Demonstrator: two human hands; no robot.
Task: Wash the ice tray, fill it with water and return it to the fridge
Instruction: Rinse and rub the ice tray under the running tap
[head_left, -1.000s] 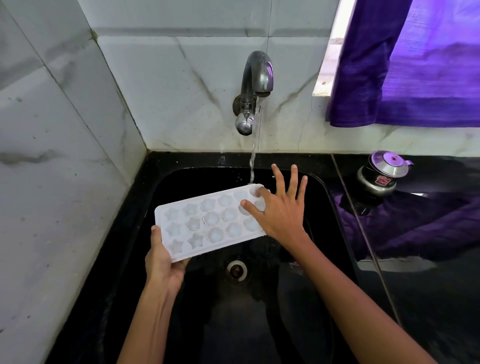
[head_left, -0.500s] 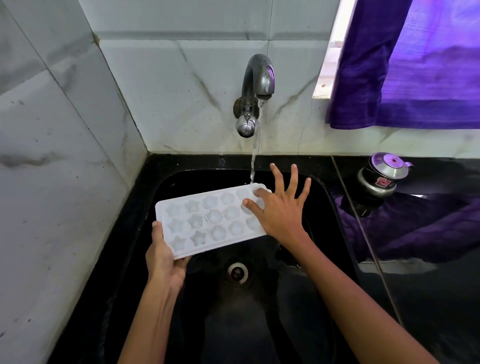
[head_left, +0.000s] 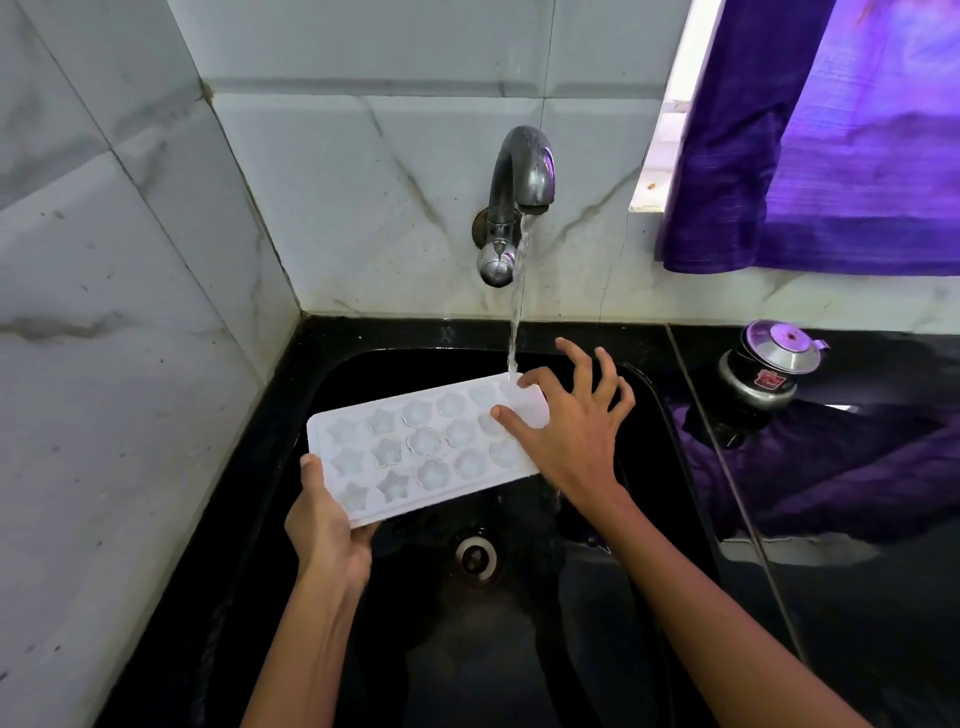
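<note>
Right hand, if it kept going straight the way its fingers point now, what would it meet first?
Probably the black sink's far rim, then the white marble tiled wall behind it; the right hand points up and away over the white plastic ice tray. Depth is unclear.

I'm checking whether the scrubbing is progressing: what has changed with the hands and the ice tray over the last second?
The right hand changed most: its fingers, spread nearly straight before, have curled, fingertips rubbing the ice tray's end under the water stream. The left hand grips the tray's near-left corner as before, the tray stays tilted over the sink, and the tap keeps running.
</note>
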